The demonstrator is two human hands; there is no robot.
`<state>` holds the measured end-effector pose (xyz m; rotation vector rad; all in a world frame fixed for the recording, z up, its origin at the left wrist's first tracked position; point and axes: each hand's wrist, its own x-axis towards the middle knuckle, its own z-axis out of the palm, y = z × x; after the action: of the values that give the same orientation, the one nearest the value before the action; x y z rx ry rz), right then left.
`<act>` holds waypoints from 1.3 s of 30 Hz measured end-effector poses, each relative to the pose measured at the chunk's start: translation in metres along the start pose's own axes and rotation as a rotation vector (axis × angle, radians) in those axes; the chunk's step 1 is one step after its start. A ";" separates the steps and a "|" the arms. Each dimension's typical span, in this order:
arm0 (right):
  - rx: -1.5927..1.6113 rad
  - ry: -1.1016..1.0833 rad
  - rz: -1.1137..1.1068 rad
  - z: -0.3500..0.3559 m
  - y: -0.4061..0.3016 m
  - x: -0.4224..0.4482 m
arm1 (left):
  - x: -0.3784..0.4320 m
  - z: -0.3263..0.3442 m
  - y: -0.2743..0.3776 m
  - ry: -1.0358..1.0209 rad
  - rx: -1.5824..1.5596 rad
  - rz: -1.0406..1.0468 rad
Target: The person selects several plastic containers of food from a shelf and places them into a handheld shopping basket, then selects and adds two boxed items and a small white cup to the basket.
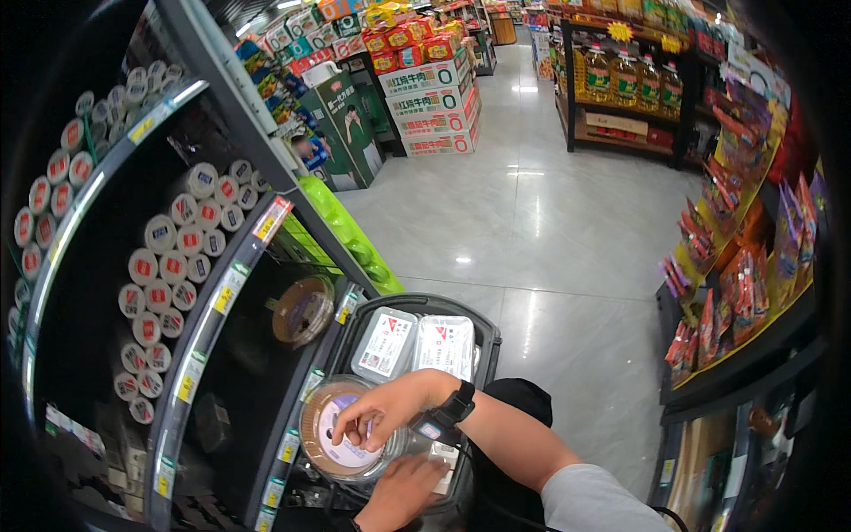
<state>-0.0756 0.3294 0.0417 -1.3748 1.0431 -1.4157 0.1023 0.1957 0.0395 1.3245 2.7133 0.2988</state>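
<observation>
A round, clear-wrapped pack with a brown rim [311, 422] and a white and purple label lies at the near end of a black basket or cart [493, 332]. Above its label is my right hand [382, 415], fingers loosely curled, with nothing visible in them. My left hand [407, 489] lies at the pack's lower right edge, palm down; its fingertips are partly hidden. Beside that hand, a small pale box [444, 459] shows. Two clear plastic packs, the left one [385, 342] and the right one [444, 344], sit at the basket's far end, both bearing printed labels.
Left of the basket, dark shelves [219, 319] hold stacked cylindrical packs [174, 266] and another round pack [304, 311]. Stacked cartons [432, 110] stand ahead. Bottled oil [625, 76] fills a rack beyond the tiled floor [465, 219]. Bagged goods [721, 319] line the right side.
</observation>
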 end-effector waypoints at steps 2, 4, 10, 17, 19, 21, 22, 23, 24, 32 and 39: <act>-0.020 0.013 0.003 0.000 -0.005 -0.004 | 0.005 -0.008 -0.002 -0.053 0.090 0.037; -0.013 0.013 -0.037 -0.002 0.004 -0.004 | 0.017 -0.012 0.002 -0.187 0.109 0.016; -0.022 0.050 -0.072 -0.005 0.006 -0.002 | 0.031 -0.016 0.003 -0.278 0.103 -0.044; -0.079 0.026 -0.171 -0.005 0.011 0.006 | 0.058 0.008 0.015 -0.220 -0.018 -0.047; -0.104 0.020 -0.177 -0.003 0.012 0.009 | 0.060 0.018 0.014 -0.211 -0.001 -0.060; -0.101 0.010 -0.173 -0.001 0.011 0.009 | 0.060 0.019 0.011 -0.260 0.007 -0.059; -0.074 0.004 -0.164 0.000 0.008 0.007 | 0.061 0.020 0.007 -0.259 0.024 -0.065; -0.049 -0.001 -0.155 0.001 0.005 0.006 | 0.063 0.020 0.006 -0.241 0.006 -0.075; -0.020 -0.007 -0.147 0.003 0.002 0.005 | 0.064 0.020 0.006 -0.225 -0.013 -0.088; -0.060 -0.006 -0.175 0.005 -0.003 0.005 | 0.078 0.022 0.012 -0.242 -0.067 -0.107; -0.060 -0.030 -0.231 0.007 -0.008 0.005 | 0.055 0.038 0.009 -0.247 -0.084 -0.224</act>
<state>-0.0693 0.3271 0.0512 -1.5970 0.9366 -1.5349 0.0821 0.2492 0.0038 0.9545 2.5762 0.2093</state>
